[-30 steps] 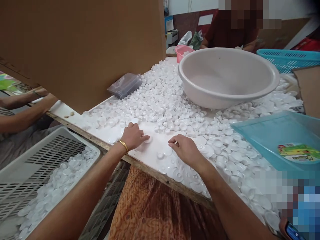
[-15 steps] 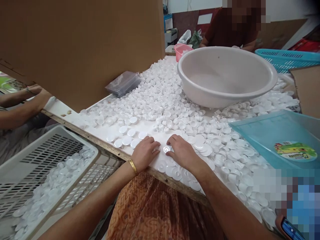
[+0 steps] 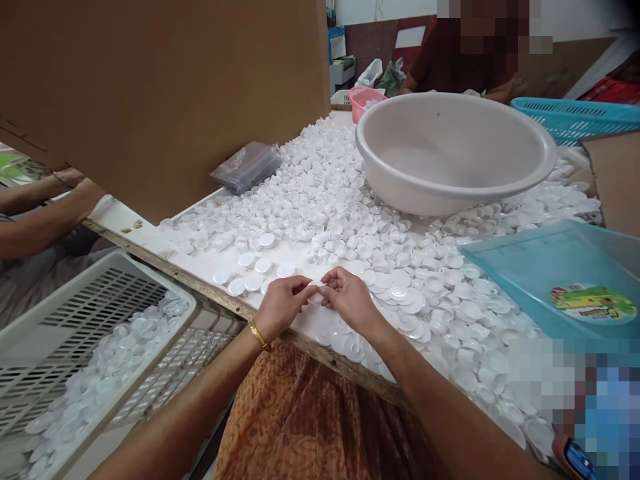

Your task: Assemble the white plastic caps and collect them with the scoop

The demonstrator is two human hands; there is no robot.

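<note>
A left hand (image 3: 281, 307) and a right hand (image 3: 351, 301) pinch one small white disc (image 3: 316, 283) over a white table (image 3: 301, 253).
Both hands are nearly closed, thumbs and fingertips meeting at the disc between them, near the table's front edge. Smooth white caps (image 3: 263, 265) lie beside the left hand; loose white pieces (image 3: 400, 293) crowd the right. A large pale basin (image 3: 435, 200) rests beyond.
</note>
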